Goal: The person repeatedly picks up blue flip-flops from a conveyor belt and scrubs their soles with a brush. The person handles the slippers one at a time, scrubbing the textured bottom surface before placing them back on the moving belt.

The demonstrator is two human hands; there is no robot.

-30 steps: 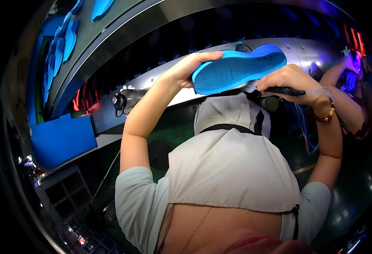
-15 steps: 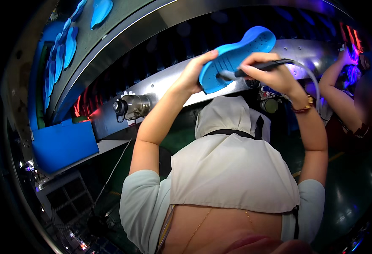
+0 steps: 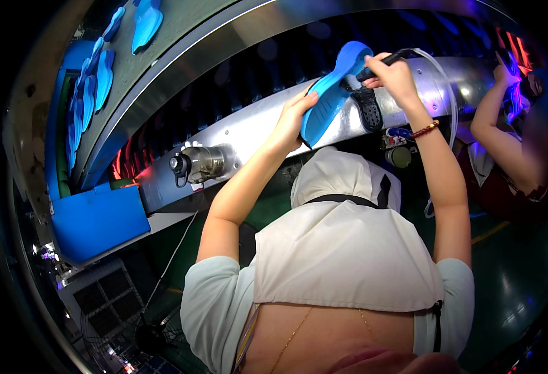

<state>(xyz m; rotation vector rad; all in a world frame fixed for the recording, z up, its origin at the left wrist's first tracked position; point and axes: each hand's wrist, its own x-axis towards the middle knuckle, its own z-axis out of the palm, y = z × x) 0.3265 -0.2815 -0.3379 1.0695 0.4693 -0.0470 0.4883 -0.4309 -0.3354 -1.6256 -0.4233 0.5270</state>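
Left hand (image 3: 293, 115) tilts blue sole (image 3: 333, 90) (upright); right hand (image 3: 395, 71) brushes.

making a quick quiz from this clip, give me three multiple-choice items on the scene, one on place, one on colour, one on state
1. Where does the brush touch?
A. the blue sole
B. the blue bin
C. the metal cylinder

2. What colour is the sole in the left hand?
A. red
B. blue
C. white

3. How is that sole held?
A. flat on a table
B. raised and tilted
C. lying in the bin

Answers: 1 A, the right hand presses the bristles on it; 2 B, it is bright blue; 3 B, one end points up.
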